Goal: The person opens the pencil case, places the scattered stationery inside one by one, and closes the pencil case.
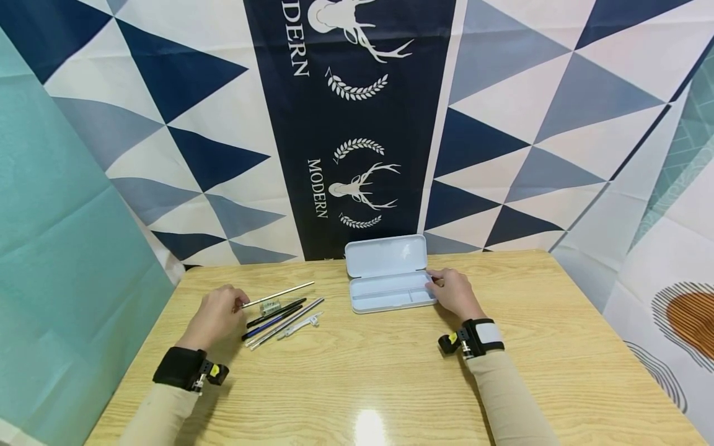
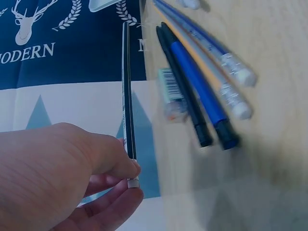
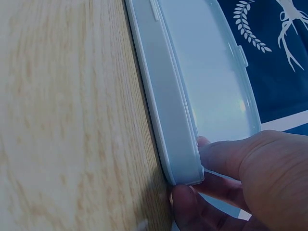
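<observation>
Two hands at work on counter. Left hand: fingers pinch pencil by end, lifting it clear of pens. Right hand: fingers grip open case corner, steadying it for loading.

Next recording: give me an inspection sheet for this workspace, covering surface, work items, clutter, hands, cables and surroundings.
Surface: wooden table, light grain, with a glare spot near the front edge.
Work items: pale blue pencil case lying open, lid raised toward the backdrop; thin ruler-like stick lifted at one end.
Clutter: black pen, blue pen, two pencils with white ends and a small barcoded eraser lying together beside the stick.
Hands: left hand pinches the stick's end; right hand grips the case's right end.
Cables: nothing seen.
Surroundings: blue and white triangle backdrop with a deer print; teal sheet on the left.
</observation>
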`<move>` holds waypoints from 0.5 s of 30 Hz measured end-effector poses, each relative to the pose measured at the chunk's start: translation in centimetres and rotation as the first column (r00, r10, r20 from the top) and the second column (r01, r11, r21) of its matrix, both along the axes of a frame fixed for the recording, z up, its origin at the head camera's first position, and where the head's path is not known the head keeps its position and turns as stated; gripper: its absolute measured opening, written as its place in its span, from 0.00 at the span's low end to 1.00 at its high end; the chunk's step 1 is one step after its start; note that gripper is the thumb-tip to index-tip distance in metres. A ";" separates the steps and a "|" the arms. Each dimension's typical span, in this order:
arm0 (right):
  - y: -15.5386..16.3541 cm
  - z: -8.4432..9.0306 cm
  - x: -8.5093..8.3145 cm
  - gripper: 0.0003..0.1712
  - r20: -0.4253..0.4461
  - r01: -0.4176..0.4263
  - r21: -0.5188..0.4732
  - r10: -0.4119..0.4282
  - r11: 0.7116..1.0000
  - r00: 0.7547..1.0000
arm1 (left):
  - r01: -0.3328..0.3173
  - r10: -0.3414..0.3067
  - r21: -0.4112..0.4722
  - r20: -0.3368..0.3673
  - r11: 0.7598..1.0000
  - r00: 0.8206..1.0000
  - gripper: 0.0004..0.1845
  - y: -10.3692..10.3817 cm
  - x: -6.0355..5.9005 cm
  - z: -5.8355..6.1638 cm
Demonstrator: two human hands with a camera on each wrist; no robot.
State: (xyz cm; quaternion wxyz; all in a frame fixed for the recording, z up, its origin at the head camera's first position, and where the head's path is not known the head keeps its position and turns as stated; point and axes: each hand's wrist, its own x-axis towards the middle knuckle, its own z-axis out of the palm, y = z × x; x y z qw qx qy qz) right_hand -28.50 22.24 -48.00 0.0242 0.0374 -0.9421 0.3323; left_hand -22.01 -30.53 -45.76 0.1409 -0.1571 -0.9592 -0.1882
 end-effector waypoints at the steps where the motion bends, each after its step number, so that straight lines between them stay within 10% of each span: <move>1: 0.0 0.0 0.0 0.24 0.001 0.002 -0.001 -0.002 1.000 1.000 | -0.007 0.007 -0.007 0.002 1.000 1.000 0.09 0.0 -0.1 0.3; 8: -0.1 0.0 0.0 0.23 -0.004 0.000 0.000 0.000 1.000 1.000 | -0.045 0.050 -0.093 0.056 0.995 0.997 0.08 1.5 0.1 3.3; 15: 0.0 0.0 0.0 0.23 -0.004 -0.003 0.010 0.003 1.000 1.000 | -0.044 0.049 -0.119 0.044 0.992 0.998 0.08 1.8 0.0 3.7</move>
